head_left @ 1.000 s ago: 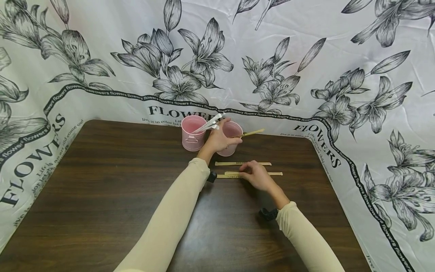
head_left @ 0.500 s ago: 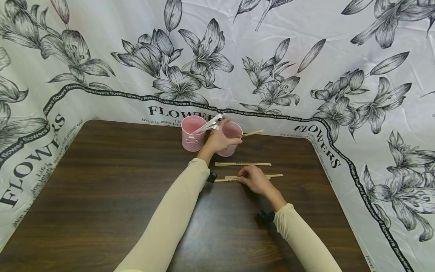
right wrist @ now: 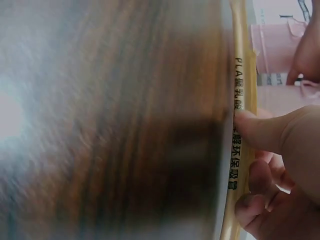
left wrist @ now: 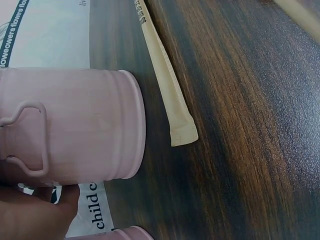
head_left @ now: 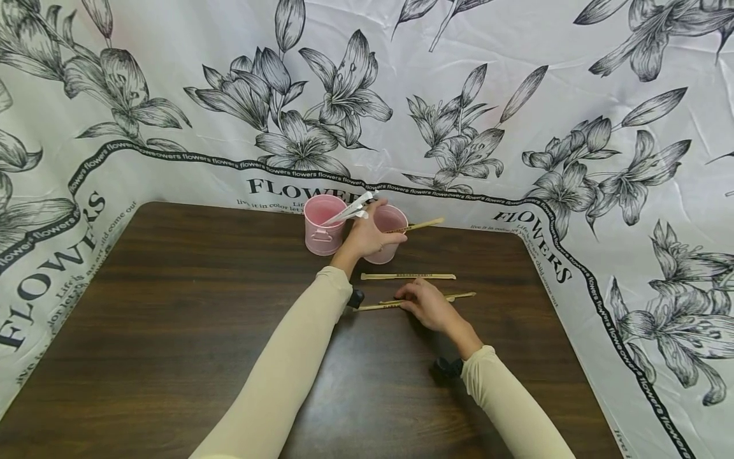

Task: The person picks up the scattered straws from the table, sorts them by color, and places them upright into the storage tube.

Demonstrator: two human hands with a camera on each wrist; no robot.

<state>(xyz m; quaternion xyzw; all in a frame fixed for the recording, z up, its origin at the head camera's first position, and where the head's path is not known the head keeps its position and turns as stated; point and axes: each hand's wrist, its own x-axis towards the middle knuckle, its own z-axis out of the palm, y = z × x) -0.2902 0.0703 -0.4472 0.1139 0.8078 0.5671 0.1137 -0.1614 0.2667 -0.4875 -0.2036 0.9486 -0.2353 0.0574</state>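
Note:
My left hand [head_left: 365,241] grips the right-hand pink bucket [head_left: 392,220] at its rim; in the left wrist view this bucket [left wrist: 80,125] shows its wire handle. A paper-wrapped straw [head_left: 425,224] leans out of it. Over the table, my right hand [head_left: 430,306] pinches a wrapped straw [head_left: 373,307] printed with dark lettering, between thumb and fingers. A second wrapped straw [head_left: 467,295] lies close behind the pinched one, partly hidden by the hand. In the right wrist view the lettered straw [right wrist: 238,75] stands in front of the other straw [right wrist: 252,95].
Beside the gripped bucket stands another pink bucket [head_left: 323,223] with several white slender pieces [head_left: 351,210] leaning out of it. A further wrapped straw [head_left: 408,276] lies on the brown table [head_left: 201,319] in front of the buckets. A flower-printed cloth [head_left: 447,127] hangs behind.
My right hand has drawn the lettered straw slightly toward me and to the left, away from the other straw, and its left end now tilts nearer. The left hand stays on the bucket.

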